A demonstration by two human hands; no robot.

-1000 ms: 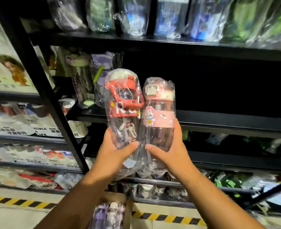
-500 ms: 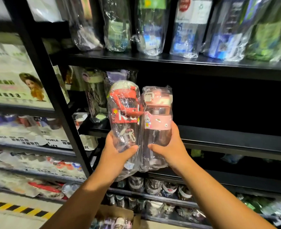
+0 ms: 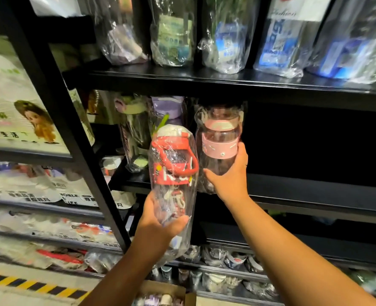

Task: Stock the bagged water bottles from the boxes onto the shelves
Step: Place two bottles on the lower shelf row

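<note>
My left hand [image 3: 160,226] grips the lower part of a bagged bottle with a red lid and red band [image 3: 173,168], held upright in front of the black middle shelf [image 3: 304,188]. My right hand [image 3: 231,175] grips a bagged pink-banded bottle [image 3: 219,138] further in, over the shelf's front part, its base hidden by my hand. Two bagged bottles, one green-lidded [image 3: 134,133] and one purple-lidded [image 3: 168,109], stand at the left end of that shelf.
The upper shelf [image 3: 204,82] carries a row of several bagged bottles. To the right of the pink bottle the middle shelf is dark. A black upright post [image 3: 72,140] stands left. An open cardboard box [image 3: 162,292] with bottles sits on the floor below.
The two bottles were held side by side; now my right hand has carried the pink bottle up and into the shelf, while my left hand with the red bottle stays lower.
</note>
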